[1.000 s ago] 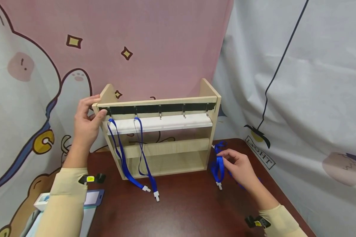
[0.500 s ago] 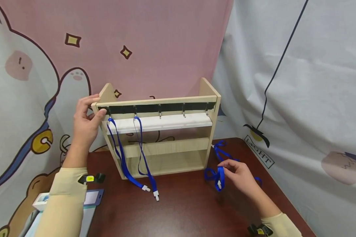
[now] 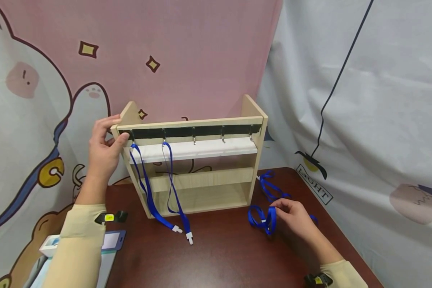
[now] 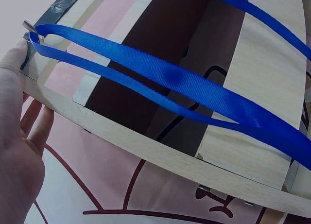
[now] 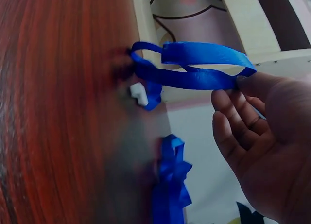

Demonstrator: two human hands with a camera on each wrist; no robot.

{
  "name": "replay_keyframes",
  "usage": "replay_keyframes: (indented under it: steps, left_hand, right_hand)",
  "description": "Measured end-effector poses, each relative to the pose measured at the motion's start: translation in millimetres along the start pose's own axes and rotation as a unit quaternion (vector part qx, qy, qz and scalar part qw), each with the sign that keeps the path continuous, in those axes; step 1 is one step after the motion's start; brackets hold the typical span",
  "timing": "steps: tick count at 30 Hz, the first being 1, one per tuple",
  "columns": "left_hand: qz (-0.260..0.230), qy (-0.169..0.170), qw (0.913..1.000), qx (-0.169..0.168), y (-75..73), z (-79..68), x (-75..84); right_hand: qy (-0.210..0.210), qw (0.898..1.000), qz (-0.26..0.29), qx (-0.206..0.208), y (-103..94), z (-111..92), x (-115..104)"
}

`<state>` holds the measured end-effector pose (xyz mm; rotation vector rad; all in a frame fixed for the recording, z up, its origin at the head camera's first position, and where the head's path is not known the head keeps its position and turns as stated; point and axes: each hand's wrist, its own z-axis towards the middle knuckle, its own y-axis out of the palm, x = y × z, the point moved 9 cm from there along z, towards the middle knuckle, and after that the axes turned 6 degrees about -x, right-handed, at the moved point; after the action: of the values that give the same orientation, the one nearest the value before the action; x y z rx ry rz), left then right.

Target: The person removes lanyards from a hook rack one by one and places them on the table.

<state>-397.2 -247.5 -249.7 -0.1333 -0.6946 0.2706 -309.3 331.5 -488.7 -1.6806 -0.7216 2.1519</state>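
My left hand [image 3: 106, 154] grips the upper left corner of a small wooden rack [image 3: 201, 122], thumb in front. A black strip along the rack's front bears several metal hooks. Blue lanyards hang from the two leftmost hooks: one lanyard [image 3: 149, 196] and a second lanyard [image 3: 180, 212], their white clips hanging lowest. To the right of the rack, my right hand [image 3: 297, 218] pinches a looped blue lanyard [image 3: 271, 222] between thumb and fingertips. In the right wrist view its loop [image 5: 204, 78] extends from the fingertips, and a white clip [image 5: 139, 94] shows below the loop.
Another blue lanyard [image 3: 270, 188] lies bunched on the dark red table [image 3: 216, 256] beside the rack's right side; more blue ribbon [image 3: 313, 219] shows behind my right wrist. A white box [image 3: 50, 245] and a phone-like item [image 3: 113, 240] sit at left. Printed cloth walls stand behind.
My right hand has drawn the pinched lanyard away from the bunched one, toward the table's front, and the lanyard now curls in loops. My left hand stays on the rack.
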Motion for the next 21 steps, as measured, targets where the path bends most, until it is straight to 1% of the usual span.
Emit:
replay_keyframes:
  steps: [5,12,21]
  left_hand:
    - [0.000,0.001,1.0000,0.001,0.4,0.0,-1.3]
    - [0.001,-0.001,1.0000,0.004,1.1,0.2,-0.9]
    - [-0.007,-0.001,1.0000,0.001,0.0,0.3,-2.1]
  right_hand:
    - [0.019,1.000,-0.005,-0.006,0.2,5,17]
    - [0.030,0.998,-0.048,-0.001,-0.2,15,33]
    - [0.006,0.995,-0.096,0.008,-0.8,30,35]
